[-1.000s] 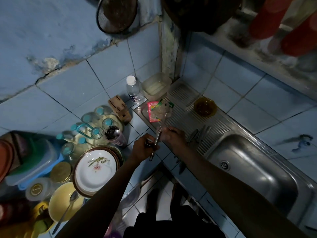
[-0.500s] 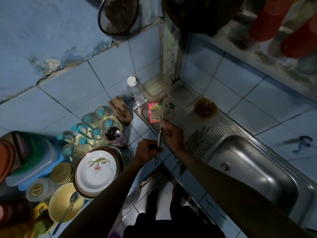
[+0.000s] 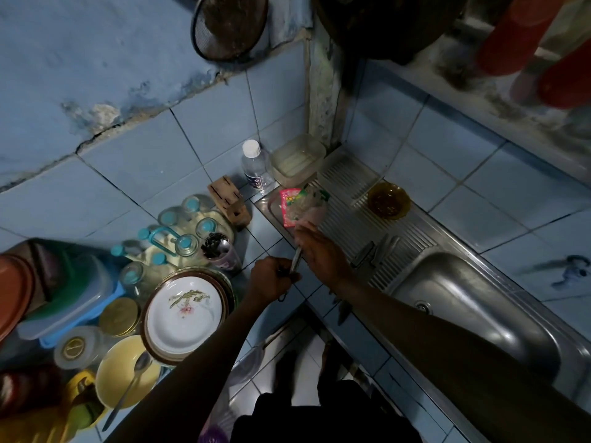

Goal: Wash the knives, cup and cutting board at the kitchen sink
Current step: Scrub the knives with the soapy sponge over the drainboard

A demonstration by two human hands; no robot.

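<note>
A: Dim blue-tiled kitchen corner; steel sink (image 3: 463, 302) set into the table on the right, ribbed drainboard (image 3: 348, 199) beside it, plates (image 3: 185, 311) and glass jars (image 3: 187, 244) crowding the left.

B: Step in hand?

A: Looks like scrubbing one knife (image 3: 295, 262), held over the table edge, left of the basin. Left hand (image 3: 271, 282) curled tight round the handle. Right hand (image 3: 319, 251) with fingers closed on a pale sponge or cloth (image 3: 308, 219) up near the blade tip; hard to tell which in this light.

B: Other task things?

A: More knives (image 3: 377, 252) lying on the drainboard ridges, just beside the basin rim. Amber bowl (image 3: 388, 199) farther back on the drainboard; possibly the cup, not certain. No cutting board plainly visible.

B: Next move?

A: Probably drawing the sponge back down the blade, fingers kept off the edge, then rinsing; tap (image 3: 572, 266) well apart on the far wall, so a reach across the basin needed.

B: Differences from half a second back?

A: Right hand farther up the blade toward the pink packet (image 3: 287, 206); left hand tighter on the handle; blade tilted a little more upright. Everything else unmoved.
</note>
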